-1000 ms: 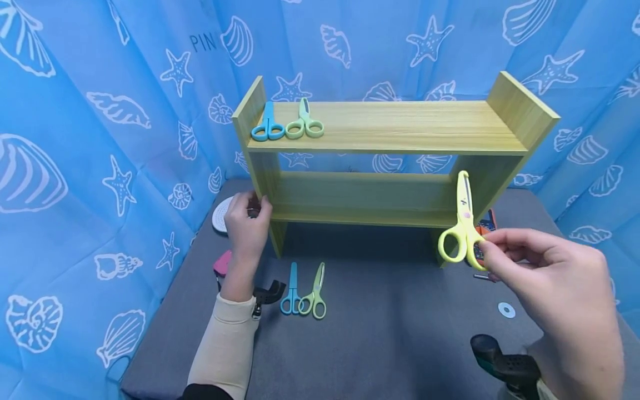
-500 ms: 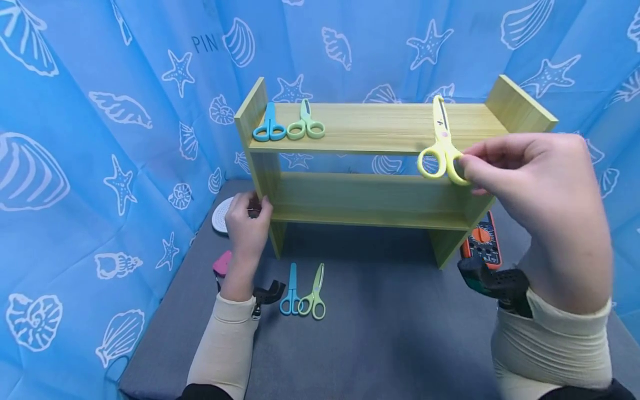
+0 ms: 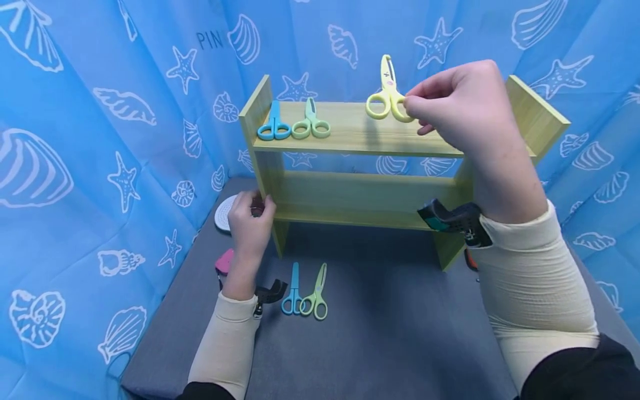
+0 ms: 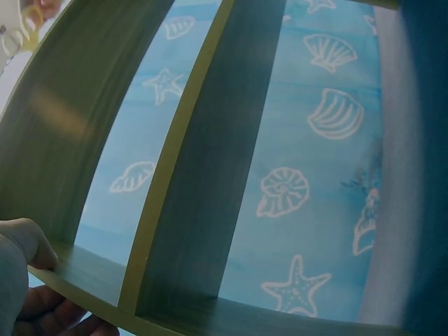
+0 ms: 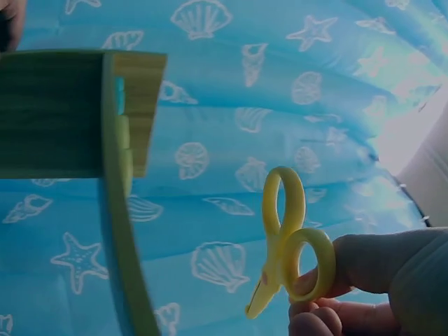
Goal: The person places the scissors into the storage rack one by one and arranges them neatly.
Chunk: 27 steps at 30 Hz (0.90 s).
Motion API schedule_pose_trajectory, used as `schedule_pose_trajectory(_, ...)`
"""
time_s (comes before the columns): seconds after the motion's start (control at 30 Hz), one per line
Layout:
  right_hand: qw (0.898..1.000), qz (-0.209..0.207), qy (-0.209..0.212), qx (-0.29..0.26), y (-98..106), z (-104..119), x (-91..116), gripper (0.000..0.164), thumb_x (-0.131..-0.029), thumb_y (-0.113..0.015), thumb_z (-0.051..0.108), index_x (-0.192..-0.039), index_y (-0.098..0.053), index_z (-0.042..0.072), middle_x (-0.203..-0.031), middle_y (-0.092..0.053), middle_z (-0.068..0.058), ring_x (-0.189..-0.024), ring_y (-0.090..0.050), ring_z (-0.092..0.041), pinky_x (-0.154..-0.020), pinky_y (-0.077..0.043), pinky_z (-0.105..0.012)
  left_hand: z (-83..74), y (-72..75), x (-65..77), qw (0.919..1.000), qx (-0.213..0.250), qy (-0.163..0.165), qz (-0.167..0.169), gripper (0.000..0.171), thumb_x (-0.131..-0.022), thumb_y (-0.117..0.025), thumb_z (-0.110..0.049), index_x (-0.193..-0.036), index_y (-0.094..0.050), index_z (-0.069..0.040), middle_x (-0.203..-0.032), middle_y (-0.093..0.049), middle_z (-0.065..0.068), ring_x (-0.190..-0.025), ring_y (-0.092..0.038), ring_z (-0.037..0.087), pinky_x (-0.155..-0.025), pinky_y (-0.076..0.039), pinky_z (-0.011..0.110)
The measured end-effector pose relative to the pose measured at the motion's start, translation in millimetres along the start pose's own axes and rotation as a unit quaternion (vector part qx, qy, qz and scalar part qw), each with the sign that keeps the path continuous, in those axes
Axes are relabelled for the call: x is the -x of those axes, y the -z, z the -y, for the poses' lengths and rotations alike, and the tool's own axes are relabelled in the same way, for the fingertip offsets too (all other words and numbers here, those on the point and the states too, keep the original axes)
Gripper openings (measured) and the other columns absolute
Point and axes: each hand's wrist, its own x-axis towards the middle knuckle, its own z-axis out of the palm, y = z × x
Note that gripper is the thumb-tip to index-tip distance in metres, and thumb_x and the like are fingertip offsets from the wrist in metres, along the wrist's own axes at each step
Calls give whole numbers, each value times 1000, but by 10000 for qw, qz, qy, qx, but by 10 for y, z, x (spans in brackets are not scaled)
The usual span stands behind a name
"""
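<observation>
Yellow scissors (image 3: pixel 389 94) hang above the top shelf, blades pointing away, and my right hand (image 3: pixel 462 105) pinches one handle ring. In the right wrist view thumb and fingers grip the ring of the yellow scissors (image 5: pixel 283 245). On the left, my left hand (image 3: pixel 251 222) holds the side panel of the wooden shelf (image 3: pixel 370 145); the left wrist view has the thumb inside and fingers outside the panel edge (image 4: pixel 91 297). Blue scissors (image 3: pixel 274 123) and green scissors (image 3: pixel 311 121) lie side by side at the top shelf's left end.
Another blue pair of scissors (image 3: pixel 294 289) and a green pair (image 3: pixel 316 294) lie on the grey table (image 3: pixel 370 333), handles overlapping. Left of the shelf are a white round object (image 3: pixel 223 215) and a pink item (image 3: pixel 224 261). An orange-edged device (image 3: pixel 470 260) is mostly hidden behind the right arm.
My right hand has lifted the yellow scissors from low at the right, up and leftward over the top shelf. The left hand keeps its hold on the side panel.
</observation>
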Motion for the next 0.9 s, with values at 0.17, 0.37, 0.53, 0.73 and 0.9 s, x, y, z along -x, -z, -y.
schedule_pose_trajectory(0.17,9987,414,55,303,-232,38,-255,27,-91,-66,23,-106,-80,7,-105,-72,-2,-63,-65,-13,-54,-48,-25,4,7,-5,10000,5,-68,-9,12,-94,-68,-5,-97,-69,7,-87,-62,17,-73,-63,25,-61,-58,47)
schedule_pose_trajectory(0.37,9933,921,-77,694,-441,31,-440,28,-88,-63,17,-107,-80,6,-109,-70,-7,-70,-55,-14,-60,-47,-27,7,8,-6,10000,52,-77,-17,11,-93,-67,-4,-96,-69,7,-86,-63,17,-72,-63,26,-60,-57,42)
schedule_pose_trajectory(0.53,9874,1191,4,1045,-527,-21,-467,29,-89,-64,20,-107,-80,5,-108,-72,-10,-92,-54,-19,-71,-46,-31,-10,7,22,10000,27,-53,41,12,-94,-68,-6,-96,-69,7,-87,-62,17,-73,-63,25,-61,-58,42)
schedule_pose_trajectory(0.73,9884,1129,239,991,-497,-51,-372,36,-96,-62,35,-115,-79,10,-115,-73,-8,-96,-56,-19,-75,-45,-35,-16,4,22,10000,67,-51,-12,12,-93,-67,-5,-96,-69,7,-86,-62,18,-72,-62,27,-60,-58,45)
schedule_pose_trajectory(0.9,9938,758,316,749,-366,-53,-221,42,-97,-62,44,-120,-77,12,-114,-73,-7,-93,-58,-20,-76,-46,-32,3,7,-2,9999,30,-99,-39,12,-93,-67,-4,-95,-69,8,-85,-61,18,-71,-62,27,-59,-57,43)
